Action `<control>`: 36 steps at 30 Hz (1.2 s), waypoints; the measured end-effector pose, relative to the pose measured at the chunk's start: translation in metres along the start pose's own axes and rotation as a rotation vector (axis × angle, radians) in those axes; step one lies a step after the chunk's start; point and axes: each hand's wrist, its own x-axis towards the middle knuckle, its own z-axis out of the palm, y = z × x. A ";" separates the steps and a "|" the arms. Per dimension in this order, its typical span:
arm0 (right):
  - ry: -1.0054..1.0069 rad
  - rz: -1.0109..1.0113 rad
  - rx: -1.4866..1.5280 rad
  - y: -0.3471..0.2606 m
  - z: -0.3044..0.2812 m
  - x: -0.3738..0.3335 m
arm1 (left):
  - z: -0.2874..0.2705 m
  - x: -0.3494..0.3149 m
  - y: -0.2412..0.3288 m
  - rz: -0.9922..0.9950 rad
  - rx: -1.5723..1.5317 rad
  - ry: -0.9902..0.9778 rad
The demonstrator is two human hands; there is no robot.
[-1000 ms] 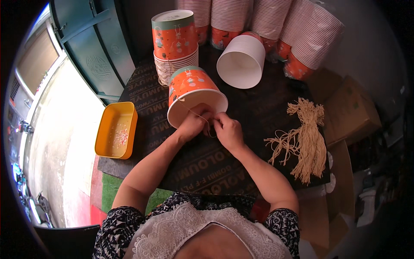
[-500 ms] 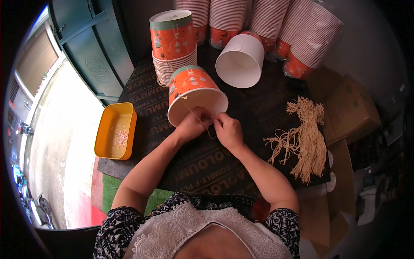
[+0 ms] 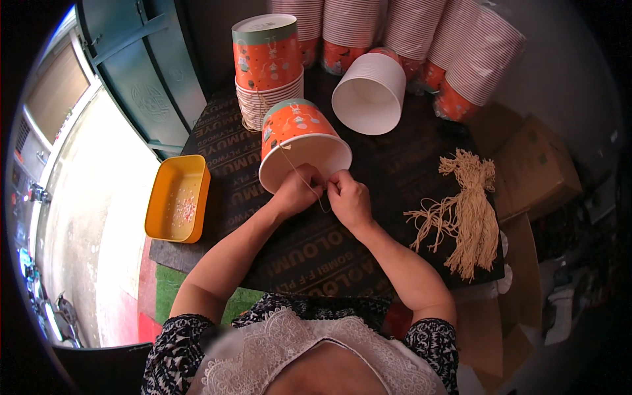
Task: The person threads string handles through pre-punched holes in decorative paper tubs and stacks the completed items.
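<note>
- Grip: your right hand (image 3: 349, 197) is bunched narrow just outside the lower right rim of the orange bucket (image 3: 297, 124). Whether it pinches the cord, the rim or both cannot be told.
- Your left hand (image 3: 297, 191) reaches into the mouth of that bucket, its fingertips curled near those of the right. What they hold is hidden.
- The orange bucket lies tilted between your arms and the stacks, mouth toward you, green band at the far end.
- One tan cord (image 3: 290, 160) comes from the upper left of the rim, crosses your left hand and hangs in a loop below it.
- Progress, as a judgement: the cord seems fixed at the upper left of the rim; the side at your fingers looks unfinished.
- Just beyond, to the left, stands a stack of upturned buckets (image 3: 266, 62); tan cords show at its rims, so these look done.
- Right of it, a loose bucket (image 3: 367, 105) lies open toward you, with no cord visible on it.
- Farther back, wrapped stacks of buckets (image 3: 352, 23) appear untouched.
- To your right, a bundle of tan cords (image 3: 473, 217) lies on the dark tabletop (image 3: 395, 253), plenty left to use.
- To your left sits a yellow container (image 3: 178, 172) with small reddish and white bits inside.
</note>
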 end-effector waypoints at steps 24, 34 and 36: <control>-0.038 0.007 0.004 -0.001 -0.002 -0.001 | 0.002 0.000 -0.008 0.049 -0.030 0.043; -0.165 0.192 0.250 0.013 -0.001 0.005 | 0.002 0.002 -0.003 0.042 -0.018 0.022; -0.176 0.203 0.290 0.013 -0.002 0.006 | 0.001 0.001 0.001 0.030 -0.007 0.014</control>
